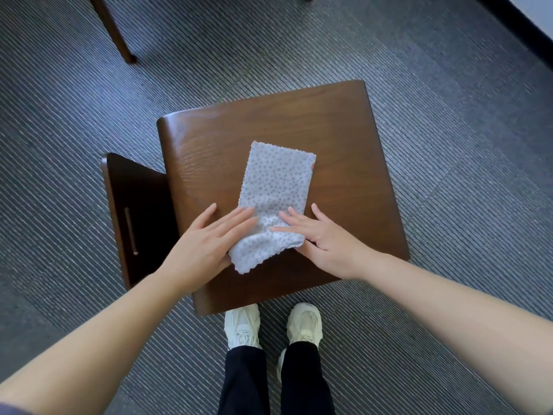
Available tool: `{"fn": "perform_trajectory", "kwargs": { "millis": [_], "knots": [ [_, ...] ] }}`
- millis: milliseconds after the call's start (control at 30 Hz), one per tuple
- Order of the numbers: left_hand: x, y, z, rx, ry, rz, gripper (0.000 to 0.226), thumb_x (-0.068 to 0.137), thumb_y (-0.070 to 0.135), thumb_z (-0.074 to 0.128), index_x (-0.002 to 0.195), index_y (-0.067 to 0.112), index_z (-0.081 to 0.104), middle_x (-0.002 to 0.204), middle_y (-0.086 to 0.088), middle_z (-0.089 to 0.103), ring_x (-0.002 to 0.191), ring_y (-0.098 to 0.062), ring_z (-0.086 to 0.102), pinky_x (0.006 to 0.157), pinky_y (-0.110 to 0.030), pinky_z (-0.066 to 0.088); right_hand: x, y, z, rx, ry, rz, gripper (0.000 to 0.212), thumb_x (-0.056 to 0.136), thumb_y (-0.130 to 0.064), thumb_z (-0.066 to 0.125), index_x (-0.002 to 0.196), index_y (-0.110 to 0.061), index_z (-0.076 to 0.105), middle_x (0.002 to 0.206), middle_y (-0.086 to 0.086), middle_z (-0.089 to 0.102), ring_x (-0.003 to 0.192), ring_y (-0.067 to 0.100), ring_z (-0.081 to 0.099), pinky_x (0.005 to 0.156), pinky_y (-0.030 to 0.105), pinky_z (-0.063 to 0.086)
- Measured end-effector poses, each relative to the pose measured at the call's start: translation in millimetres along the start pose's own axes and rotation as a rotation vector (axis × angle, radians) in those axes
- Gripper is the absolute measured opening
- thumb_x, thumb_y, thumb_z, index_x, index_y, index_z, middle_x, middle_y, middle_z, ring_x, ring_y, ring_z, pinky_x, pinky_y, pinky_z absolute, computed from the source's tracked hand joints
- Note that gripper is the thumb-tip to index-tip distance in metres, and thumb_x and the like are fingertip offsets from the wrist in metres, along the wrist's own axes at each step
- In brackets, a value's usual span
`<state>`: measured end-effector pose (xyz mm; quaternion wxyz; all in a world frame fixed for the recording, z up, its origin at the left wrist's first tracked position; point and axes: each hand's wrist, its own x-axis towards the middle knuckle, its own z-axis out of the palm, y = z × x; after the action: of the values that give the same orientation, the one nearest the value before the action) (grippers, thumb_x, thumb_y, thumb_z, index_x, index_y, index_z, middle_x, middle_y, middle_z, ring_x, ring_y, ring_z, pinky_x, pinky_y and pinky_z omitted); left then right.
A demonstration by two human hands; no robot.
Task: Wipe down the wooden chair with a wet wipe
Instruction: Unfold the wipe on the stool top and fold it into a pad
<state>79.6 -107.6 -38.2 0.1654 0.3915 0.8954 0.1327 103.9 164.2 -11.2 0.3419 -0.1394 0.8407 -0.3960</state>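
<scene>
A dark brown wooden chair (pixel 338 139) stands below me, its seat facing up and its backrest (pixel 134 205) dropping off to the left. A pale grey dotted wet wipe (pixel 276 181) lies folded lengthwise on the middle of the seat. My left hand (pixel 206 244) lies flat with its fingers spread, fingertips pressing the wipe's near left part. My right hand (pixel 320 232) also lies flat, fingers resting on the wipe's near right edge. The near end of the wipe is bunched between the two hands.
Grey striped carpet surrounds the chair. A wooden furniture leg (pixel 115 29) stands at the back left. My white shoes (pixel 242 326) touch the seat's near edge. A dark baseboard (pixel 520 22) runs along the far right.
</scene>
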Motion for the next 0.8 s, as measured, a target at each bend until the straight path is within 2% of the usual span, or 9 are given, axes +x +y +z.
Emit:
{"fn": "perform_trajectory", "kwargs": {
  "millis": [100,167,200,267,333,433,567,633,800],
  "knots": [
    [15.2,2.0,-4.3,-0.097,0.147,-0.036,0.052,0.080,-0.003,0.056,0.126,0.018,0.062,0.133,0.003,0.061,0.127,-0.012,0.054,0.108,-0.033,0.028,-1.2,-8.1,-9.6,0.110,0.010,0.066,0.037,0.103,-0.040,0.033,0.138,-0.042,0.046,0.150,-0.013,0.039,0.137,-0.014,0.024,0.120,0.024,-0.005],
    [23.9,6.1,-17.1,-0.172,0.168,-0.148,0.041,0.083,-0.005,0.053,0.114,0.017,0.067,0.103,0.002,0.073,0.098,-0.020,0.061,0.094,-0.027,0.033,2.9,-15.4,-15.6,0.227,0.149,0.178,0.038,0.102,-0.044,0.035,0.120,-0.030,0.065,0.123,-0.011,0.065,0.110,-0.014,0.050,0.114,0.025,0.024],
    [30.0,8.4,-26.3,-0.210,0.139,-0.213,0.031,0.088,-0.002,0.051,0.106,0.017,0.067,0.084,0.001,0.072,0.082,-0.024,0.060,0.085,-0.029,0.038,7.5,-19.8,-19.1,0.249,0.234,0.257,0.042,0.102,-0.045,0.036,0.105,-0.019,0.069,0.104,-0.001,0.071,0.094,0.000,0.059,0.096,0.035,0.040],
    [48.8,10.0,-42.8,-0.291,0.087,-0.352,0.014,0.095,0.013,0.048,0.094,0.018,0.061,0.065,0.000,0.060,0.067,-0.029,0.057,0.064,-0.035,0.039,20.1,-25.7,-25.8,0.247,0.359,0.398,0.048,0.102,-0.041,0.038,0.087,-0.001,0.059,0.080,0.012,0.064,0.074,0.022,0.058,0.067,0.038,0.040],
    [70.6,10.5,-52.3,-0.283,0.024,-0.449,0.021,0.100,0.032,0.043,0.093,0.020,0.058,0.063,0.000,0.056,0.065,-0.027,0.056,0.054,-0.035,0.036,33.6,-26.5,-30.5,0.238,0.433,0.501,0.043,0.100,-0.033,0.039,0.076,0.000,0.048,0.070,0.011,0.052,0.066,0.023,0.049,0.059,0.035,0.032],
    [98.1,8.2,-52.7,-0.217,-0.078,-0.534,0.040,0.101,0.041,0.036,0.082,0.012,0.055,0.065,-0.003,0.055,0.066,-0.026,0.055,0.053,-0.033,0.037,50.9,-19.7,-34.5,0.297,0.462,0.695,0.032,0.096,-0.025,0.041,0.066,-0.016,0.032,0.064,0.000,0.035,0.058,0.017,0.034,0.054,0.031,0.023],
    [118.3,3.6,-47.2,-0.215,-0.150,-0.674,0.045,0.101,0.043,0.036,0.066,0.014,0.043,0.070,-0.004,0.053,0.072,-0.028,0.054,0.057,-0.032,0.033,62.4,-4.8,-33.9,0.394,0.503,0.791,0.029,0.092,-0.029,0.042,0.066,-0.018,0.035,0.071,0.003,0.050,0.072,0.036,0.063,0.062,0.032,0.032],
    [123.1,2.6,-45.3,-0.215,-0.160,-0.720,0.047,0.101,0.045,0.034,0.066,0.015,0.043,0.072,-0.003,0.053,0.073,-0.027,0.054,0.061,-0.033,0.036,64.1,-1.2,-33.7,0.357,0.516,0.793,0.032,0.094,-0.034,0.041,0.067,-0.018,0.036,0.072,0.004,0.051,0.078,0.034,0.066,0.062,0.033,0.034],
    [130.2,2.4,-42.9,-0.219,-0.138,-0.787,0.050,0.102,0.047,0.035,0.066,0.013,0.045,0.070,-0.003,0.054,0.064,-0.023,0.053,0.054,-0.031,0.036,66.6,-0.6,-35.1,0.245,0.536,0.824,0.043,0.100,-0.033,0.040,0.060,-0.019,0.030,0.059,-0.003,0.037,0.055,0.018,0.038,0.052,0.030,0.024]
  ]
}}
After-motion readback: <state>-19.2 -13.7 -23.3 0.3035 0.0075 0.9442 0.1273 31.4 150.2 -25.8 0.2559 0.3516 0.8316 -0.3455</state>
